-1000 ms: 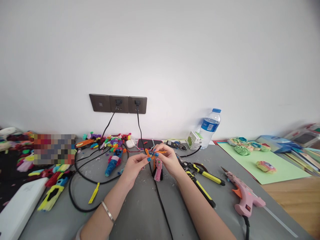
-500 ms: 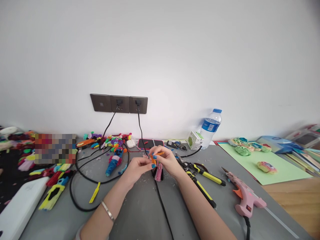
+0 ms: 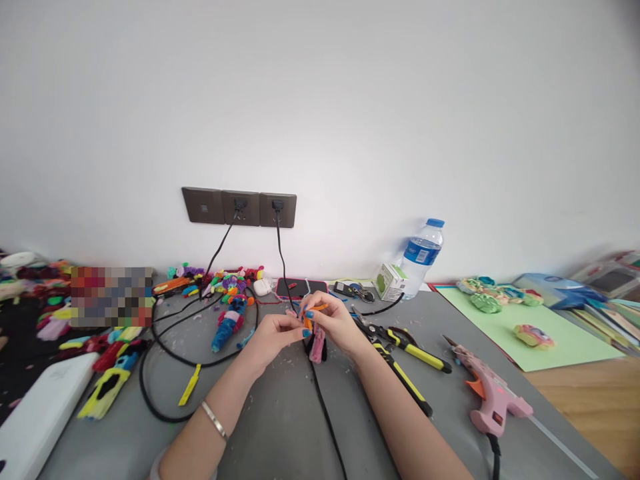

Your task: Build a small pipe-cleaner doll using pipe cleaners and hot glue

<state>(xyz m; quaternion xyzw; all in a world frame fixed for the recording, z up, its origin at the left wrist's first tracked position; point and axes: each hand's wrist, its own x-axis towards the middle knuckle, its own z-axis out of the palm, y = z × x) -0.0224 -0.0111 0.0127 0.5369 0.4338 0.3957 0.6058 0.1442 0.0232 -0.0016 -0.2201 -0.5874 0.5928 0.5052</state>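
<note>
My left hand [image 3: 273, 337] and my right hand [image 3: 336, 321] meet over the middle of the grey table [image 3: 280, 427]. Both pinch an orange pipe cleaner [image 3: 311, 314] that is wound onto a small pink and black figure [image 3: 317, 345], which hangs just below my fingers. The fingers of both hands are closed on it. A silver bangle [image 3: 215, 420] sits on my left wrist. A black cable [image 3: 320, 400] runs under my hands toward me.
Yellow-handled pliers [image 3: 400, 347] and a pink glue gun [image 3: 487, 395] lie to the right. A water bottle [image 3: 420, 257] and a small green box [image 3: 388, 280] stand by the wall. Colourful pipe-cleaner pieces [image 3: 225, 293] crowd the left; green paper [image 3: 530, 327] lies far right.
The orange pipe cleaner was stretched sideways between my hands; now it is bent close against the figure and my fingertips have drawn together.
</note>
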